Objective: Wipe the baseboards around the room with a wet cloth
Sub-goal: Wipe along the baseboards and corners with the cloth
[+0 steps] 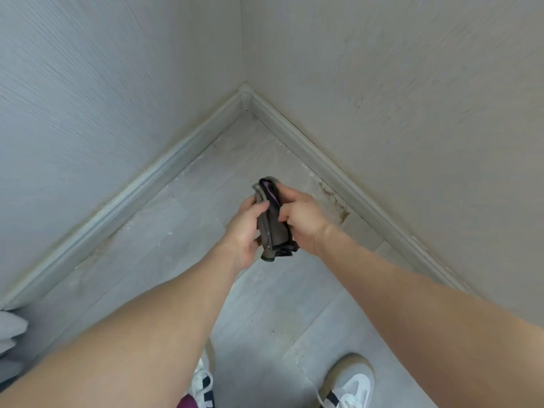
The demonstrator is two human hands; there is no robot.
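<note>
Our left hand [244, 231] and right hand [300, 220] both curl their fingers around the folded dark cloth [272, 222], held above the grey floor [265, 304] near the corner where the baseboards [176, 160] meet.

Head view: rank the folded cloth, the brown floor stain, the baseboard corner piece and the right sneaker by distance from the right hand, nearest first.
1. Folded dark grey cloth with purple inside: gripped in the right hand, shared with the left hand.
2. Brown floor stain: by the right-side baseboard.
3. Grey baseboard corner piece: where the walls meet.
4. White right sneaker: bottom of view; ranking against the corner is uncertain.
</note>
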